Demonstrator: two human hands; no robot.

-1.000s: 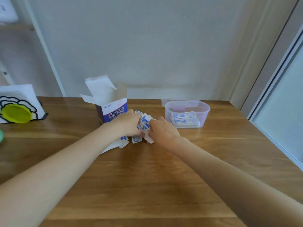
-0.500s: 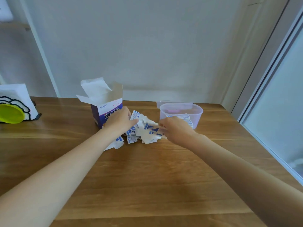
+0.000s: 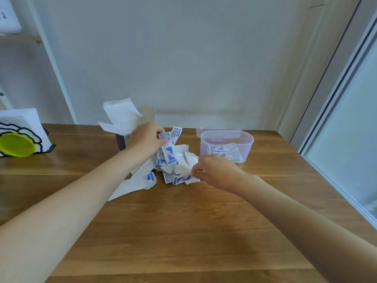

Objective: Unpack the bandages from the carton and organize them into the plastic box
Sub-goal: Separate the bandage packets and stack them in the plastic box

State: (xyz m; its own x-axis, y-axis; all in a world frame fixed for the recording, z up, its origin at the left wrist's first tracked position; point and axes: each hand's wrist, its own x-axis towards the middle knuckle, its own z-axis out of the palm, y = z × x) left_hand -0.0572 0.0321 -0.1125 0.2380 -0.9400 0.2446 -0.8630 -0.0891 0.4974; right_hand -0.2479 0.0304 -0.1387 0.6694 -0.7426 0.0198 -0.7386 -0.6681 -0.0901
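Wooden table (image 3: 183, 231), brown planks with the grain running side to side, set against a plain pale wall (image 3: 183, 58). A glass door or window frame (image 3: 346, 99) runs down the room's edge beyond the table's end nearest the plastic box.

Landmark: the heap of bandages (image 3: 177, 160), white wrappers with blue print, loose on the table near its far edge.

- Carton (image 3: 126, 121): just behind the heap, upright, white flaps open; its body is mostly hidden by the left hand.
- Left hand (image 3: 146, 139): raised over the heap's carton side, fingers curled round several bandage strips that stick up and hang from the grip.
- Right hand (image 3: 214, 170): at the heap's near edge on the plastic box side, fingertips pinching one wrapper that lies on the table.
- Plastic box (image 3: 244, 139): clear, oval, beside the heap opposite the carton; a flat stack of bandages lies inside.
- Lid (image 3: 206, 130): clear, directly behind the plastic box.
- White holder with a yellow-green disc (image 3: 18, 144): well apart from the heap, past the carton.
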